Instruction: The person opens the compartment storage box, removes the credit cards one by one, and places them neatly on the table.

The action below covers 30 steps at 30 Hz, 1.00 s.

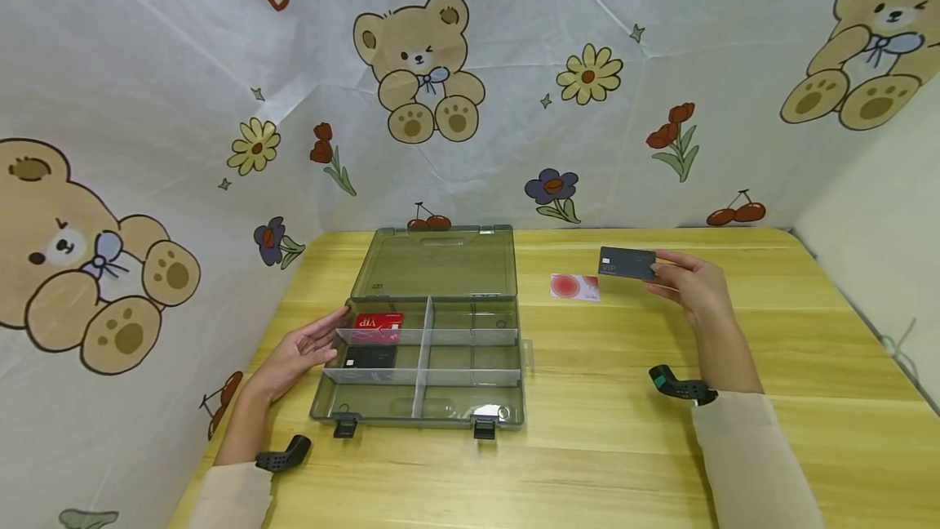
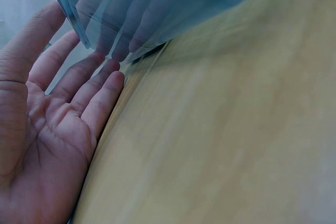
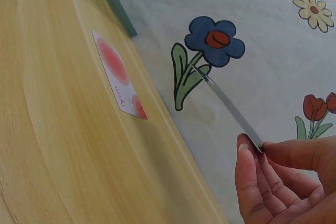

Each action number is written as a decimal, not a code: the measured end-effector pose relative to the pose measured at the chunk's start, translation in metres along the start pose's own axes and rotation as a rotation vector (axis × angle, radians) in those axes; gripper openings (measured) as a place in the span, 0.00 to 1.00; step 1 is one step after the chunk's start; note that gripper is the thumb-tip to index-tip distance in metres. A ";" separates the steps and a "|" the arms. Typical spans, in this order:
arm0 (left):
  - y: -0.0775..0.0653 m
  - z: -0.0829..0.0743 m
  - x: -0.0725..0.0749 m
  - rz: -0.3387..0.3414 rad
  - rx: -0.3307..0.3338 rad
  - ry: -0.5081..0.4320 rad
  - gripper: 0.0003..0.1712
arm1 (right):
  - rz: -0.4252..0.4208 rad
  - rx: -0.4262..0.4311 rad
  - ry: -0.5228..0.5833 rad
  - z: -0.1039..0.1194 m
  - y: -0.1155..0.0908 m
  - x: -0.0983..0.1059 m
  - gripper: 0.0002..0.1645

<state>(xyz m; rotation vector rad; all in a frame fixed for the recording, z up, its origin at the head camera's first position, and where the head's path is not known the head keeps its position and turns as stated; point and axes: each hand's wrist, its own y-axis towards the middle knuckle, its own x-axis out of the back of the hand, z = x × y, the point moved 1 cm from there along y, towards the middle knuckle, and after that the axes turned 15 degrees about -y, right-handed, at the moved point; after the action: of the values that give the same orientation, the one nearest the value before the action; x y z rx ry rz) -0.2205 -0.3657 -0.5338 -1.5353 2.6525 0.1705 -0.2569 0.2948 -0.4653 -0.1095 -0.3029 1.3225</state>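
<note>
1. The right hand (image 1: 693, 288) has its grip clamped on the right end of a dark grey, rectangular card lettered "VIP" (image 1: 624, 263), thumb and fingers pinching it.
2. From where I stand, that card is up off the pale wood-grain worktop (image 1: 587, 447), toward its far side. Its long axis runs roughly left to right, the free end pointing left.
3. The relation that counts most, I'd judge: the open, smoky see-through plastic box with dividers (image 1: 407, 423) lies left of the grip and nearer, while a white card with a red circle (image 1: 574, 286) lies flat between them, just left of the held card.
4. The left hand (image 1: 297, 357) is the one nearer the box. Its fingers are extended at the left wall, holding nothing; I can't tell whether they touch.
5. Inside, a red card (image 1: 378, 322) sits in the far-left compartment and a black card (image 1: 370, 357) in the middle-left one.
</note>
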 end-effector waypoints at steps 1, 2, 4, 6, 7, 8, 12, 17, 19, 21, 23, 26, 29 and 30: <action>0.000 0.000 0.000 0.001 -0.001 0.000 0.38 | 0.001 0.001 -0.003 -0.001 0.000 0.001 0.24; 0.000 0.000 0.000 0.003 -0.002 0.001 0.38 | 0.002 0.003 -0.002 -0.002 0.001 0.003 0.23; 0.000 0.000 0.000 0.008 -0.005 0.006 0.38 | 0.007 0.000 0.001 -0.004 0.002 0.005 0.22; -0.001 0.000 0.000 0.004 -0.002 0.003 0.38 | 0.014 -0.005 0.002 -0.005 0.004 0.007 0.21; -0.001 0.000 -0.001 0.001 -0.001 0.004 0.38 | 0.017 -0.008 0.003 -0.006 0.004 0.008 0.22; -0.001 0.000 -0.001 -0.001 0.001 0.005 0.38 | 0.019 -0.011 0.002 -0.007 0.005 0.008 0.23; -0.001 -0.001 -0.001 -0.005 0.003 0.005 0.38 | 0.026 -0.020 -0.019 -0.011 0.008 0.011 0.28; -0.001 0.000 0.000 -0.006 0.006 0.002 0.38 | 0.013 -0.021 -0.098 -0.015 0.011 0.013 0.28; -0.001 0.001 0.000 -0.006 0.006 0.007 0.38 | 0.006 -0.026 -0.131 -0.017 0.012 0.013 0.27; -0.001 0.001 0.000 -0.008 0.006 0.007 0.38 | 0.009 -0.031 -0.148 -0.018 0.013 0.012 0.27; -0.001 0.001 0.000 -0.009 0.005 0.010 0.38 | 0.017 -0.030 -0.168 -0.020 0.013 0.012 0.27; -0.001 0.000 -0.001 -0.012 0.004 0.010 0.38 | 0.030 -0.025 -0.206 -0.021 0.013 0.011 0.27; -0.001 -0.001 -0.001 -0.012 0.006 0.009 0.38 | 0.034 -0.022 -0.252 -0.022 0.014 0.011 0.28; -0.001 -0.001 -0.002 -0.010 0.007 0.008 0.38 | 0.034 -0.020 -0.266 -0.022 0.014 0.011 0.28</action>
<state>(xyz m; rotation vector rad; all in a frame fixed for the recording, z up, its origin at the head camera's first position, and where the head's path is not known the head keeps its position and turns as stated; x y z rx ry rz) -0.2193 -0.3647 -0.5329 -1.5503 2.6476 0.1549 -0.2614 0.3106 -0.4886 0.0454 -0.5420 1.3690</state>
